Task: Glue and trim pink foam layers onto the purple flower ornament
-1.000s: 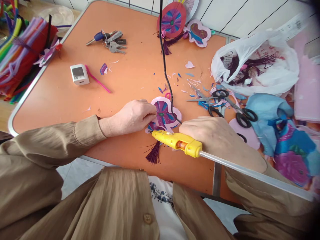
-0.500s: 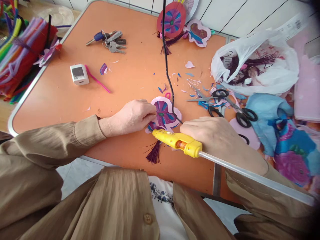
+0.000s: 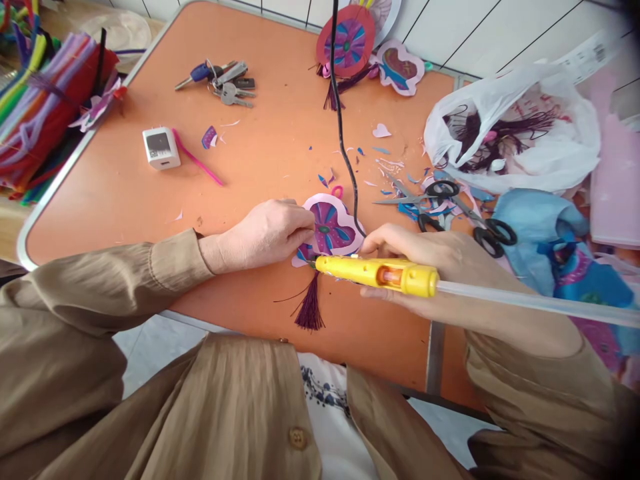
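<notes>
A yellow hot glue gun (image 3: 345, 268) is gripped in my right hand (image 3: 440, 267), with a long clear glue stick (image 3: 505, 297) coming out of its rear end. Its nozzle meets the lower edge of a decorated paper cut-out (image 3: 327, 229) in purple and blue with a pale pink border. My left hand (image 3: 267, 230) is closed at the cut-out's left edge, fingertips pinched on the paper. A dark purple tassel (image 3: 311, 308) hangs out below the nozzle onto the orange table. The gun partly hides the cut-out's lower side, and its trigger is out of sight.
A black cord (image 3: 340, 113) crosses the table. To the right lie scissors (image 3: 440, 190), paper scraps and a white plastic bag (image 3: 565, 153). Keys (image 3: 230, 83) and a white charger (image 3: 161, 148) are at the left. Finished-looking ornaments (image 3: 346, 41) rest by the wall.
The glue gun has turned to lie nearly level, its nozzle shifting slightly right. My right hand has rolled and moved a little right. My left hand stays almost where it was.
</notes>
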Tool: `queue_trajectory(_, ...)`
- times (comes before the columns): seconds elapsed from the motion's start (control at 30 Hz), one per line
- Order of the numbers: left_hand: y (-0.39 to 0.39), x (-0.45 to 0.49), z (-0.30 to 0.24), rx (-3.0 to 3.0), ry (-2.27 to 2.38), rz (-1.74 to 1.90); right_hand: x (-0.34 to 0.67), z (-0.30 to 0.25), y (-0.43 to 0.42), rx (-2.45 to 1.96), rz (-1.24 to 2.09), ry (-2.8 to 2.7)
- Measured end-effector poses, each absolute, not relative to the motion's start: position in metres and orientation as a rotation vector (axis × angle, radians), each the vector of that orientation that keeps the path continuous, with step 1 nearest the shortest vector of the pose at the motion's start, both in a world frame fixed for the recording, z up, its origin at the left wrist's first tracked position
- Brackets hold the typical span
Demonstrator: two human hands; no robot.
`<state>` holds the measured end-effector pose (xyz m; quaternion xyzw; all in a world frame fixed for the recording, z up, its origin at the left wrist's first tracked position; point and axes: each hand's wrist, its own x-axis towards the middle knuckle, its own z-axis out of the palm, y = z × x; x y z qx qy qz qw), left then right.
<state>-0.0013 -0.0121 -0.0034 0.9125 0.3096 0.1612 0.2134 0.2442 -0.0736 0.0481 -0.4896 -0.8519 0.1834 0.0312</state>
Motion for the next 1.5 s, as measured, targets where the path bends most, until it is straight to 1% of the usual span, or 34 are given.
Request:
queue_trajectory(0.13,-0.012,-0.002,-0.003,2.530,0.862,0.449,0.243,0.046,-0.072,-1.423,0.652,-2.583)
queue_trajectory(0.23,-0.012,-0.001,-0.002,2.540,0.871,0.441,0.239,0.047,-0.069,-1.417,0.757,-2.527)
queue_trajectory(0.33,-0.012,-0.001,-0.002,2.531,0.877,0.432,0.236,0.051,-0.066,-1.440,0.794,-2.514)
queue_trajectory(0.5,-0.011,-0.001,-0.001,2.494,0.892,0.420,0.234,0.057,-0.061,-1.533,0.693,-2.634)
queue_trajectory(0.7,-0.012,-0.001,0.002,2.505,0.917,0.366,0.232,0.050,-0.058,-1.508,0.564,-2.717)
queue_trajectory(1.33,-0.011,0.000,0.000,2.498,0.904,0.373,0.225,0.049,-0.058,-1.483,0.432,-2.776)
queue_trajectory(1.5,-0.012,-0.001,-0.002,2.499,0.898,0.387,0.223,0.051,-0.059,-1.543,0.387,-2.813)
